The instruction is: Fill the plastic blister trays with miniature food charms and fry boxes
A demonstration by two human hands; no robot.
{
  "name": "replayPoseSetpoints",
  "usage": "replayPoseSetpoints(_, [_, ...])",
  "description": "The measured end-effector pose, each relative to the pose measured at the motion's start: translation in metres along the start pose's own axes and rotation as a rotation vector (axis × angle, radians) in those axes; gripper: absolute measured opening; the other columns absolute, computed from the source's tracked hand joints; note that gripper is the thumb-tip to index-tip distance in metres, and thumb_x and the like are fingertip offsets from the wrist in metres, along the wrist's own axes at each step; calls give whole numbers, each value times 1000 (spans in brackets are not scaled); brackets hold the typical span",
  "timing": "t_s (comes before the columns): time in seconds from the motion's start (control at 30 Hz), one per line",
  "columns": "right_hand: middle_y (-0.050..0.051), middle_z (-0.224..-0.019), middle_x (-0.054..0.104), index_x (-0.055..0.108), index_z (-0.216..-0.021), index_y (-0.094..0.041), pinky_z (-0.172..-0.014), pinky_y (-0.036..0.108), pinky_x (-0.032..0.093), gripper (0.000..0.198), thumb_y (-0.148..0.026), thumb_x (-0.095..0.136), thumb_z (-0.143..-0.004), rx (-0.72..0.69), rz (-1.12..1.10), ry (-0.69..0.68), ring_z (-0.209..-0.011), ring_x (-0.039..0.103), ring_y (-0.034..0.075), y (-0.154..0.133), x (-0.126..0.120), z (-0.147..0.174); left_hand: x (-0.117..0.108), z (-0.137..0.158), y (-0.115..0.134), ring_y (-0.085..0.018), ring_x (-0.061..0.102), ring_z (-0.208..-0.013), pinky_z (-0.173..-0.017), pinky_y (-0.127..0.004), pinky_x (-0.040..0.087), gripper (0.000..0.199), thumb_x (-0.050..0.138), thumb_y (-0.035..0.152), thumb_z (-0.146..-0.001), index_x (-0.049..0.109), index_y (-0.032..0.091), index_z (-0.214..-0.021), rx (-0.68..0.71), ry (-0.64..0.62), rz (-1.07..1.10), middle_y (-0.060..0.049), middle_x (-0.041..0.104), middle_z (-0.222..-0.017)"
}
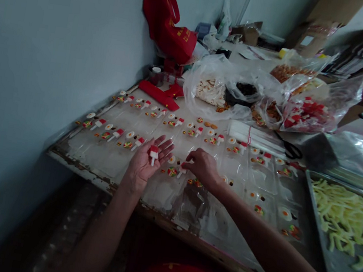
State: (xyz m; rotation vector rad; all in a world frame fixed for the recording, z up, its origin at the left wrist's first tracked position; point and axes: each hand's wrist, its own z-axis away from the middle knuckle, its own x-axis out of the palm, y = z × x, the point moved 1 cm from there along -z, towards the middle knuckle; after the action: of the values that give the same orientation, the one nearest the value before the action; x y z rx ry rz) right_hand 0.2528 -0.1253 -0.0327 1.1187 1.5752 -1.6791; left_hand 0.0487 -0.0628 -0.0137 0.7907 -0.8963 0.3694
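Observation:
My left hand (148, 163) is palm up with its fingers spread, and a red-and-white miniature popsicle (153, 154) lies on the palm. To its right, my right hand (203, 166) pinches another miniature popsicle (182, 169) by its red end, low over a clear plastic compartment. Beside that popsicle are a miniature pizza (172, 171) and a miniature fried egg (171, 159). Rows of clear compartments (159, 192) cover the table, many with a fried egg, a pizza, a small brown piece and a popsicle.
Clear bags at the back hold white pieces (210, 91), dark pieces (246, 89) and red-and-white popsicles (307, 113). A metal tray (319, 229) with pale yellow curved strips is at right. Black-handled scissors (292, 149) lie behind. A red bag (178, 40) stands by the left wall.

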Motion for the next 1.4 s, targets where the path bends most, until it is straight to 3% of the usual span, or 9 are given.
replayPoseSetpoints(0.17, [0, -70, 64, 75, -83, -18, -60, 25, 33, 16, -34, 75, -86, -104, -99, 77, -64, 54, 12, -6, -28, -7, 12, -5, -15, -29, 69, -108, -90, -50, 57, 42, 40, 46, -102, 59, 19, -129, -107, -46, -63, -15, 68, -125])
replayPoseSetpoints(0.37, [1, -82, 67, 78, -98, -23, -67, 23, 40, 14, -30, 76, -85, -382, -307, 24, -73, 58, 12, -35, -56, -15, 50, -21, -34, -22, 71, -80, -87, -44, 58, 51, 38, 59, -100, 67, 20, -116, -207, -26, -113, -7, 73, -86])
replayPoseSetpoints(0.5, [1, -78, 70, 74, -91, -15, -63, 23, 46, 22, -27, 82, -74, -186, -669, -89, -67, 61, 12, -29, -69, -21, 76, -38, -49, -25, 70, -91, -88, -43, 57, 51, 41, 59, -99, 69, 16, -101, -162, -54, -170, -9, 73, -90])
replayPoseSetpoints(0.6, [2, -69, 70, 72, -84, -14, -53, 22, 46, 33, -37, 86, -66, -12, -859, -151, -58, 60, 11, -1, -79, -8, 72, -43, -49, -24, 68, -98, -89, -41, 55, 36, 51, 47, -98, 68, 17, -102, -127, -76, -194, -11, 72, -100])
replayPoseSetpoints(0.77, [3, -60, 68, 72, -73, -14, -49, 22, 48, 29, -35, 87, -61, 350, -840, -237, -53, 61, 12, 59, -71, 38, 30, -30, -21, -14, 66, -90, -83, -29, 52, 17, 69, 29, -81, 65, 20, -95, 467, 285, -289, -4, 69, -97])
replayPoseSetpoints(0.9, [1, -59, 67, 75, -79, -15, -49, 21, 43, 14, -25, 79, -70, 340, -644, -160, -53, 59, 13, 77, -50, 51, 10, -8, -10, -11, 62, -75, -71, -23, 49, 21, 74, 30, -73, 65, 18, -88, 794, 420, -518, 1, 65, -80])
replayPoseSetpoints(1.07, [1, -66, 70, 78, -79, -18, -55, 23, 36, 10, -22, 80, -70, 176, -241, -68, -63, 62, 14, 71, -39, 38, 0, 6, -16, -12, 63, -73, -68, -22, 48, 28, 78, 32, -69, 67, 16, -89, 683, 423, -621, -1, 67, -79])
replayPoseSetpoints(1.2, [1, -72, 72, 78, -83, -20, -58, 23, 34, 10, -23, 79, -73, 112, -137, -25, -67, 62, 14, 60, -49, 39, 6, -1, -18, -12, 63, -73, -73, -24, 50, 33, 83, 32, -63, 68, 16, -88, 627, 390, -577, 0, 67, -78])
replayPoseSetpoints(1.4, [0, -75, 71, 76, -87, -20, -59, 23, 37, 17, -36, 76, -82, 12, -259, 55, -64, 60, 12, 78, -121, 89, 86, -36, -38, -14, 63, -79, -77, -25, 49, 38, 84, 39, -66, 70, 17, -94, 578, 137, -802, -2, 70, -84])
